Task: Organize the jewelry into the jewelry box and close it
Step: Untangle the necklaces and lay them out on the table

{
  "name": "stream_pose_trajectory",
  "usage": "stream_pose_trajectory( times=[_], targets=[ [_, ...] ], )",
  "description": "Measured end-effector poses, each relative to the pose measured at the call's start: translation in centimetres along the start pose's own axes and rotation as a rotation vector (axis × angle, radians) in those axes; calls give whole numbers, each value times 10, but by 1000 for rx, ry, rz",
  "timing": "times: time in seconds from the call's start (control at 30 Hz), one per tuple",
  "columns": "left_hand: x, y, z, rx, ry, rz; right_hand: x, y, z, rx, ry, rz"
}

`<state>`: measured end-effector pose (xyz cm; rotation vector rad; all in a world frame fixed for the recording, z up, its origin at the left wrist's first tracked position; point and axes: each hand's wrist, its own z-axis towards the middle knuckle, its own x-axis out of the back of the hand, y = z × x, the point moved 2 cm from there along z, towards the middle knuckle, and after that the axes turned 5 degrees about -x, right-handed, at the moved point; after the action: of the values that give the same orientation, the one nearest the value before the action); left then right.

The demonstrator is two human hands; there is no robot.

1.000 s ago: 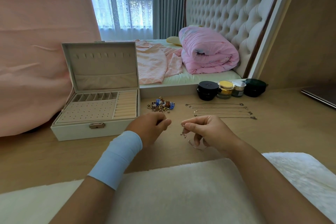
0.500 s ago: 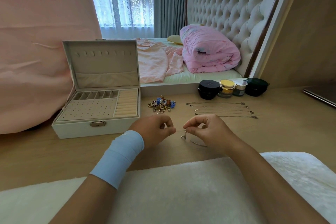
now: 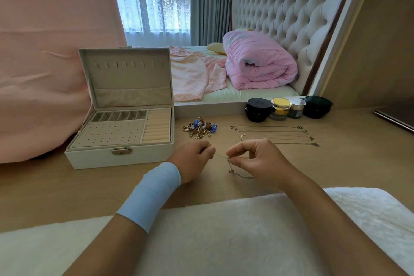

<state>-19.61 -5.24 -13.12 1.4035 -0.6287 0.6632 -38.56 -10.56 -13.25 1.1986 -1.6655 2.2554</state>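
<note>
Just above the pale wooden counter [image 3: 336, 163], pinches a thin silver chain [image 3: 231, 171] between left hand [image 3: 190, 161] and right hand [image 3: 257, 161], fingers of both clamped on it; white rectangular jewelry box [image 3: 100, 157] open, nearby left.

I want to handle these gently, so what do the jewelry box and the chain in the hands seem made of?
Jewelry box: off-white matte shell, likely faux leather, with a metal clasp; the beige lining looks velvety, showing no shine. Chain: thin silvery metal with faint glints, pinched by the left hand and right hand; plated or solid, I cannot tell.
</note>
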Motion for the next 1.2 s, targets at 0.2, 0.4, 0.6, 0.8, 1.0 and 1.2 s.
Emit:
stream_pose_trajectory(
  times=[0.2,0.4,0.6,0.8,1.0,1.2],
  targets=[
    [4,3,-2,-5,77,-102,1,-3,1,-28,10,47],
    [-7,2,-2,-137,210,65,-1,-7,0,-29,22,179],
    [-13,17,-10,-189,212,39,1,-8,2,-58,30,313],
    [-11,13,-3,-148,165,-80,3,-11,-1,-119,48,360],
    [-9,17,-7,-160,147,-188,5,-14,-1,-173,18,411],
    [-10,20,-5,-161,109,-200,6,-13,-1,-196,17,411]
  ],
)
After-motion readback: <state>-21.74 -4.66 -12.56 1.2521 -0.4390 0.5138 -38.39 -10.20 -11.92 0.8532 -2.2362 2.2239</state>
